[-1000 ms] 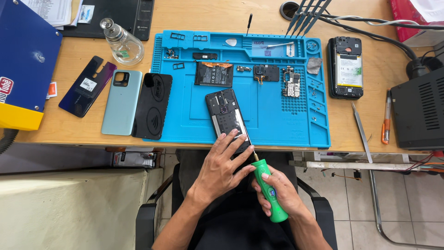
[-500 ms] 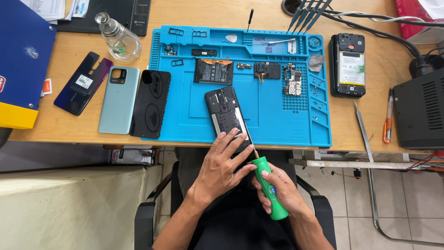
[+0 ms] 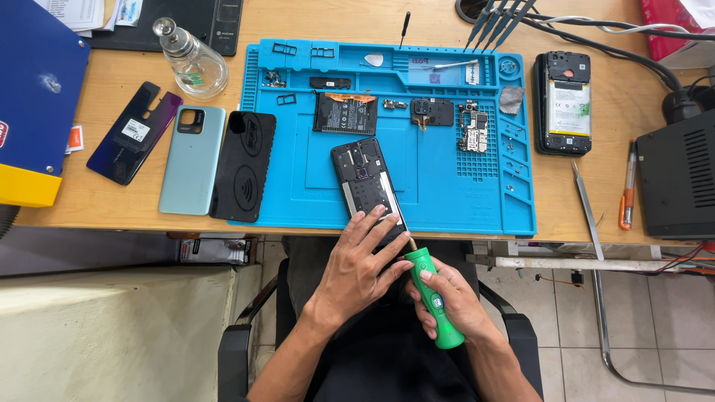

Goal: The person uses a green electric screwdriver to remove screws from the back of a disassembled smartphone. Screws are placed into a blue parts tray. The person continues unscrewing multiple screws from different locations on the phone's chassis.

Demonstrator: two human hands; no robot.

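An opened black phone point(image 3: 365, 182) lies tilted on the blue repair mat point(image 3: 439, 201), its lower end at the mat's near edge. My left hand point(image 3: 357, 264) rests on that lower end with fingers spread over it. My right hand point(image 3: 447, 298) grips a green-handled screwdriver point(image 3: 434, 307), whose tip meets the phone's lower right corner beside my left fingertips. On the mat behind the phone lie a black battery point(image 3: 344, 112), a camera module point(image 3: 432, 112), a small circuit board point(image 3: 471, 126) and several tiny screws.
Left of the mat lie a black back panel point(image 3: 244, 165), a pale green back cover point(image 3: 192, 158), a purple back cover point(image 3: 135, 132) and a glass bottle point(image 3: 192, 61). On the right are another opened phone point(image 3: 564, 102), tweezers point(image 3: 588, 210), an orange pen point(image 3: 627, 186) and a black box point(image 3: 679, 175).
Both hands and the screwdriver have hardly moved; the view shifted slightly. The screwdriver tip stays at the phone's lower corner.
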